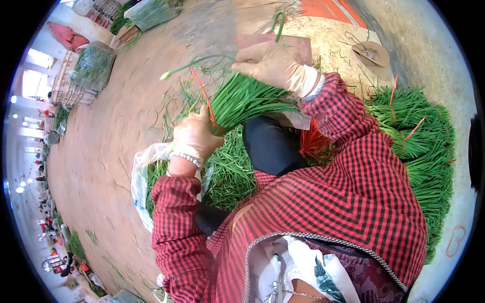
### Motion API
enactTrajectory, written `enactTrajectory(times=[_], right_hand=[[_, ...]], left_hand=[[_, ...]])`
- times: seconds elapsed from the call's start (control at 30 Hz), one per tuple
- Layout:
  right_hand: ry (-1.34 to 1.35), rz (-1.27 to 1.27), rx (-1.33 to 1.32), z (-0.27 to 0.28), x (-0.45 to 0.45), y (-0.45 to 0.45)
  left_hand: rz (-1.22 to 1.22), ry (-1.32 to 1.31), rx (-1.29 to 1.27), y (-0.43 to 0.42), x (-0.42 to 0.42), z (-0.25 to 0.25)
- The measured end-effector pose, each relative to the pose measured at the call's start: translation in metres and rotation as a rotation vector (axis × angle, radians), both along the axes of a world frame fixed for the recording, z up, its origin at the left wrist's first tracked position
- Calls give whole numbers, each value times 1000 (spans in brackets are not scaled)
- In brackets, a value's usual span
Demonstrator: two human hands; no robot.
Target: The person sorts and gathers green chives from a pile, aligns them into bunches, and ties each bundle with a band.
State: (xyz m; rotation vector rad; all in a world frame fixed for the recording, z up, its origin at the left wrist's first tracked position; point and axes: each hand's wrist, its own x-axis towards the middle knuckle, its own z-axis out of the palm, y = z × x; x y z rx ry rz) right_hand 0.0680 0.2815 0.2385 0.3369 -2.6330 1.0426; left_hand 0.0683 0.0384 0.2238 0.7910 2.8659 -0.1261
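Note:
A thick bundle of green garlic scapes (247, 101) lies slantwise between my two gloved hands. My left hand (194, 135) is closed round its lower left side, with the index finger beside a red tie (204, 96) that crosses the bundle and sticks up loose. At the bundle's upper side, my right hand (273, 65) curls over the stems, its fingers bent and partly hidden. One long scape with a pale bud (165, 76) juts out to the left. Another scape (279, 25) loops up behind my right hand.
Below my left hand, a clear plastic bag (144, 166) holds loose green cuttings (230, 171). Red ties (313, 139) lie by my knee (273, 144). Tied bundles (414, 136) are stacked at right, near a round brown disc (370, 53). Wrapped green bales (95, 64) stand far left.

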Motion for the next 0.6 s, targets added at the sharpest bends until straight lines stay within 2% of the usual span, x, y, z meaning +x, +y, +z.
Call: enactTrajectory(times=[0.03, 0.07, 0.13, 0.2, 0.23, 0.27, 0.3, 0.33, 0.4, 0.47, 0.5, 0.6], right_hand=[[121, 34, -4, -1, 5, -12], [126, 39, -3, 2, 11, -26], [299, 158, 448, 12, 24, -52], [239, 240, 674, 21, 38, -81], [280, 330, 561, 17, 35, -84], [282, 330, 559, 19, 33, -80], [269, 306, 362, 20, 31, -78], [255, 281, 167, 22, 28, -76], [295, 301, 106, 21, 19, -72], [642, 284, 41, 40, 12, -60], [686, 249, 3, 54, 10, -46], [390, 194, -157, 77, 12, -10]], left_hand=[[0, 36, -37, 2, 2, 11], [5, 40, -36, 2, 3, 20], [-55, 86, -80, 5, 5, 37], [-68, 103, -129, 14, 6, 53], [-58, 92, -87, 16, 7, 57], [-46, 74, -48, 18, 9, 63], [-167, 52, 106, 7, 4, 62], [-164, 55, 105, 6, 6, 65], [-129, 61, 106, 8, 14, 70], [-181, 139, 65, 8, 21, 67], [-192, 176, 5, 13, 26, 69], [-249, 191, -136, 11, 30, 58]])
